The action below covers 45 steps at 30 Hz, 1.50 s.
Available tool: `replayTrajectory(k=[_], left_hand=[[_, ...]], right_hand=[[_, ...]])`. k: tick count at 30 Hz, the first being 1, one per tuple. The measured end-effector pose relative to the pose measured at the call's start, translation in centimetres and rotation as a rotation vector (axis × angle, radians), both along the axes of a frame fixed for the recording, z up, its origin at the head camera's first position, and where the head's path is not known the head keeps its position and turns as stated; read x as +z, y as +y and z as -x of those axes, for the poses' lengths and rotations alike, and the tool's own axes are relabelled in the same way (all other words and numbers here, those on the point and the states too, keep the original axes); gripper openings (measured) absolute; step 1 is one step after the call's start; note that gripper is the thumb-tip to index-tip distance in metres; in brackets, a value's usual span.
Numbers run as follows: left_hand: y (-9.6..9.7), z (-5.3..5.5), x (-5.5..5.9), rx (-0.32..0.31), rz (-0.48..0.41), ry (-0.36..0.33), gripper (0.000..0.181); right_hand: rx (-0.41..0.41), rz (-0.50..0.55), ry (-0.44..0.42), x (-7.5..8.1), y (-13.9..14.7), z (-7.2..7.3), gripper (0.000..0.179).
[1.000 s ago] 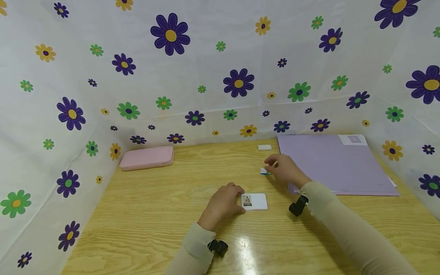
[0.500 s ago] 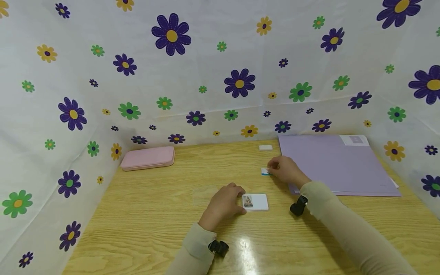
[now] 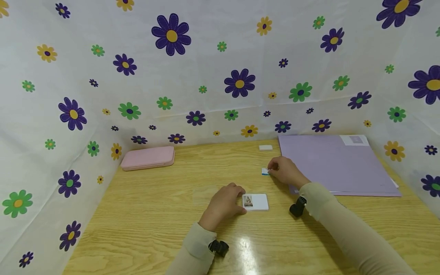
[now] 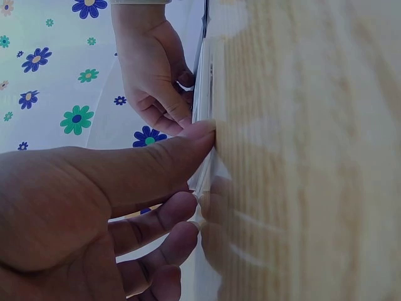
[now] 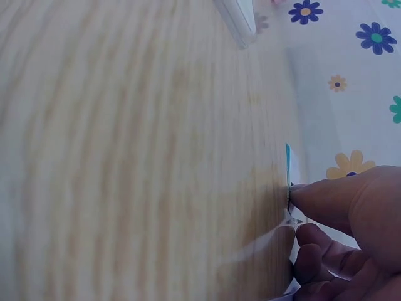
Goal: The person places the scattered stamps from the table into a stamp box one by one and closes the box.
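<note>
A flat white rectangular case (image 3: 260, 202) with a small picture on its left part lies on the table. My left hand (image 3: 225, 200) holds its left end, thumb at the near edge and fingers at the far edge. Farther back and to the right, my right hand (image 3: 283, 170) pinches the right end of a small blue-and-white card (image 3: 264, 172), which lies on the tabletop. Seen from the right wrist, the thumb (image 5: 326, 199) presses that card's edge, a fingertip close by. The card's right end is hidden under my fingers.
A white block like an eraser (image 3: 265, 148) lies behind the small card. The large purple folder (image 3: 330, 164) is at the right, partly beneath my right forearm's reach. At back left lies a pink case (image 3: 149, 157). A faint clear sheet (image 3: 203, 194) lies beside my left hand.
My right hand's fingers have closed from a spread pose onto the small card's right end. The left hand and the white case have stayed in place.
</note>
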<state>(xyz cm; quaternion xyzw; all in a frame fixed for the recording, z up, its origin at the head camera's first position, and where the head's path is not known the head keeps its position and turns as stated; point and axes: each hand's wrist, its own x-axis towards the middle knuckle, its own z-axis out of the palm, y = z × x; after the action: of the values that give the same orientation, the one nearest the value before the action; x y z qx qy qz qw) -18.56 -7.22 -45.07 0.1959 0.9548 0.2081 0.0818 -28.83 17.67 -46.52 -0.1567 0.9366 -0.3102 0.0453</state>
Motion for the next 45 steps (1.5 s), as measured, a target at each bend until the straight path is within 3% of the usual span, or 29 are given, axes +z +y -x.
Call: replayTrajectory(k=[21, 45], left_hand=[[0.0, 0.0, 0.0, 0.000, 0.008, 0.001, 0.054], [0.0, 0.0, 0.0, -0.010, 0.008, -0.003, 0.053]], right_hand=[[-0.013, 0.118, -0.036, 0.8, 0.3, -0.8, 0.009], [0.042, 0.206, -0.070, 2.1, -0.2, -3.3, 0.008]])
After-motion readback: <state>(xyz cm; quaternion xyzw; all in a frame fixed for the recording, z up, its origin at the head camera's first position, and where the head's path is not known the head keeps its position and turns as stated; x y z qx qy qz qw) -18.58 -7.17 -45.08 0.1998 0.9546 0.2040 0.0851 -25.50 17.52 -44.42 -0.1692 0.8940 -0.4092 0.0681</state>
